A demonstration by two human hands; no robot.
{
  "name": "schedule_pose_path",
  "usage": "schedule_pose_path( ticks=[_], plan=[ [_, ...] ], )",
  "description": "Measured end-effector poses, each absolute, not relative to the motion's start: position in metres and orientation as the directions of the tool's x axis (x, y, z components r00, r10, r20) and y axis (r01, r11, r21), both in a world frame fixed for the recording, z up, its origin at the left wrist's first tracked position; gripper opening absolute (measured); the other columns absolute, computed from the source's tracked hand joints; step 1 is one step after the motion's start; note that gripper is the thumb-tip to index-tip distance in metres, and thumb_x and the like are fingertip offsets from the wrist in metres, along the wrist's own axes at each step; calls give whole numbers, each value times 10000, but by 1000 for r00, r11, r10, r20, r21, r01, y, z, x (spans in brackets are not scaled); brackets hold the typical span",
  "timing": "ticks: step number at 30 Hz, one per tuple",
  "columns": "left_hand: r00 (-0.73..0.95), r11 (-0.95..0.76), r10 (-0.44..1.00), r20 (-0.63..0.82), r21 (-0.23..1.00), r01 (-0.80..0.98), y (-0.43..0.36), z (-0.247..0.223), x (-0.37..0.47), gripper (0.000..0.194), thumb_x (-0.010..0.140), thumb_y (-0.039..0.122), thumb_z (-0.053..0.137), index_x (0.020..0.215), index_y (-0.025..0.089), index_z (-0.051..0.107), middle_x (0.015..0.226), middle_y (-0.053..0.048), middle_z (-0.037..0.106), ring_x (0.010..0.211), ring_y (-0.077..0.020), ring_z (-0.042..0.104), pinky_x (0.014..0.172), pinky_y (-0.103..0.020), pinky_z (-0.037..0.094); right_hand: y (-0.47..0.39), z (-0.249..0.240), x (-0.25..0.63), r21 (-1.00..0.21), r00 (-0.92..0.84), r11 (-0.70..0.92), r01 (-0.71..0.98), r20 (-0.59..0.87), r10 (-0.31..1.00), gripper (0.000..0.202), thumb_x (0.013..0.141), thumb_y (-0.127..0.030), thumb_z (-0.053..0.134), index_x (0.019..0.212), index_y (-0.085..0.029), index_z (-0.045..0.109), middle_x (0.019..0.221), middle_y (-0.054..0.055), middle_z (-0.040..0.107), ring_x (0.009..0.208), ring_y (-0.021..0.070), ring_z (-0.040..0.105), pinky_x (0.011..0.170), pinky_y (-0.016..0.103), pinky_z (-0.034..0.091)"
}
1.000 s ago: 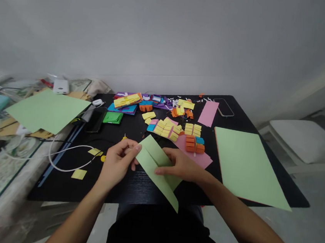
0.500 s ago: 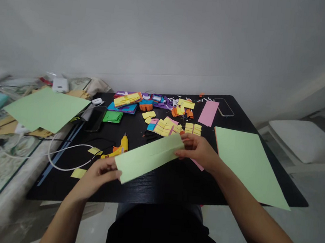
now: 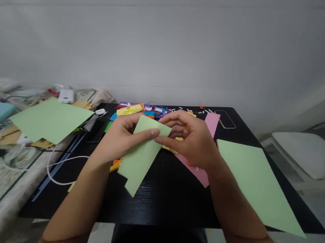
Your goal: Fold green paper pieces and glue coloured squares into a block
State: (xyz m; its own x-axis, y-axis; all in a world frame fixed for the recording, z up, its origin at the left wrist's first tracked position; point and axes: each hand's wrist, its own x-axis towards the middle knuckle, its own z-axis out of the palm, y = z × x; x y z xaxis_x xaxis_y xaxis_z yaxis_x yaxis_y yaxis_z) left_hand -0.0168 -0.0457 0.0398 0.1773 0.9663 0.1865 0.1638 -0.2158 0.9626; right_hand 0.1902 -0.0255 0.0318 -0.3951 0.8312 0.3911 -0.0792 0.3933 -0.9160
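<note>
A light green paper strip (image 3: 139, 161) is held above the black table, tilted with its lower end toward me. My left hand (image 3: 128, 133) grips it from the left, thumb lying across its front near the top. On the right, my right hand (image 3: 194, 138) pinches the upper right edge between thumb and curled fingers. A crease or fold runs along the strip, and its lower end has a stepped edge. Behind my hands lie yellow paper pieces (image 3: 130, 109), partly covered. Pink paper (image 3: 193, 171) shows beneath my right wrist.
A large green sheet (image 3: 257, 181) lies at the table's right, another green sheet (image 3: 50, 119) at the left. A phone (image 3: 97, 129), a white cable (image 3: 57, 182), and a mostly hidden yellow glue gun (image 3: 115, 166) are at the left. A white stool (image 3: 302, 147) stands right.
The green strip has turned from a slanted, nearly level position to a steep one. My hands have come together at its upper end, and the view has tilted slightly up.
</note>
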Motion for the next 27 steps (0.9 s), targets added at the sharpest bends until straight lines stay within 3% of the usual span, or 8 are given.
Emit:
schedule_pose_path(
  ticks=[5, 11, 16, 22, 27],
  plan=[
    [122, -212, 971, 204, 976, 57, -35, 32, -11, 250, 825, 426, 881, 895, 196, 812, 756, -44, 792, 549, -150, 689, 465, -216, 523, -27, 28, 196, -907, -252, 409, -98, 420, 872, 366, 800, -417, 932, 1061, -218, 769, 916, 15, 788, 784, 151, 762, 742, 283, 681],
    [71, -180, 982, 176, 983, 41, -32, 20, -8, 259, 795, 432, 911, 855, 200, 814, 727, -44, 788, 537, -169, 698, 452, -241, 538, -27, 22, 195, -920, -203, 373, -120, 390, 898, 265, 813, -380, 923, 1017, -237, 835, 899, 13, 820, 812, 192, 802, 771, 354, 730],
    [6, -173, 985, 173, 983, 60, -33, 17, -7, 278, 751, 427, 942, 785, 190, 799, 683, -36, 768, 517, -156, 672, 448, -237, 530, -28, 18, 192, -920, -213, 360, -158, 387, 897, 159, 858, -254, 877, 1013, -233, 846, 920, 12, 842, 801, 186, 818, 760, 338, 737],
    [-44, -174, 983, 180, 978, 115, -40, 23, -5, 333, 716, 446, 954, 766, 168, 778, 669, -16, 727, 517, -126, 628, 451, -209, 494, -29, 23, 195, -904, -243, 390, -177, 424, 872, 193, 873, -290, 878, 1048, -223, 831, 907, 8, 844, 770, 159, 816, 714, 263, 716],
    [-59, -194, 978, 202, 974, 116, -41, 26, -2, 340, 714, 428, 946, 700, 167, 728, 629, 13, 662, 500, -95, 567, 443, -186, 449, -26, 25, 201, -878, -286, 450, -162, 478, 830, 148, 877, -169, 852, 1013, -227, 844, 885, -8, 840, 766, 145, 815, 737, 244, 711]
  ],
)
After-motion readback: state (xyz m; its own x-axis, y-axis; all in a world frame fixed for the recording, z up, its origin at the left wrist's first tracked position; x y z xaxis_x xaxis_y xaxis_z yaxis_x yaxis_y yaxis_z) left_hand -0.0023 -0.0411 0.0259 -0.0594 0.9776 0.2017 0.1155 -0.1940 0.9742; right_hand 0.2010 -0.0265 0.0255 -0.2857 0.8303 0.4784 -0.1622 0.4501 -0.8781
